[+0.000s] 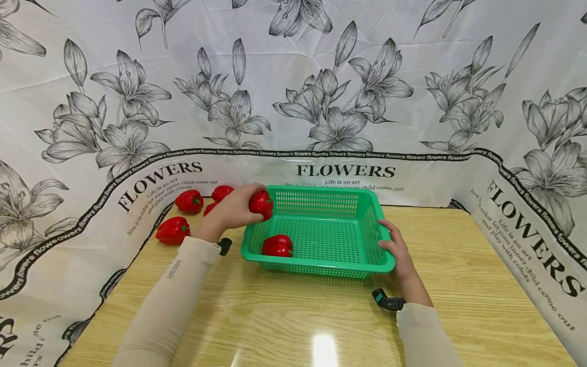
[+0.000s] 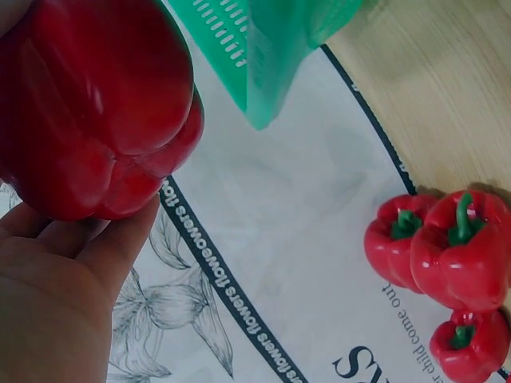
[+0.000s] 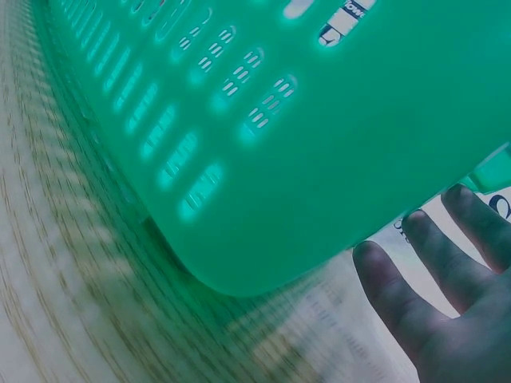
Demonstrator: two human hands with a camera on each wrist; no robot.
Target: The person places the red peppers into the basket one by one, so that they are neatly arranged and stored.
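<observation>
My left hand [image 1: 235, 208] grips a red bell pepper [image 1: 260, 203] at the left rim of a green plastic basket [image 1: 316, 264]. In the left wrist view this bell pepper [image 2: 96, 104] fills the upper left, with fingers [image 2: 120, 251] against its lower side. One more red pepper [image 1: 277, 245] lies inside the basket, in its near left corner. My right hand [image 1: 400, 252] holds the basket's right rim, its fingertips over the edge. Seen from the right wrist, several fingertips [image 3: 371, 255] are right at the basket's edge [image 3: 319, 247].
Several red peppers stand on the table left of the basket, among them one pepper [image 1: 173, 230] nearest, another pepper [image 1: 189, 202] behind it, and a pepper [image 1: 222, 192] partly behind my left hand. A flower-printed cloth [image 1: 339, 127] borders the wooden table [image 1: 284, 316] at the back and sides.
</observation>
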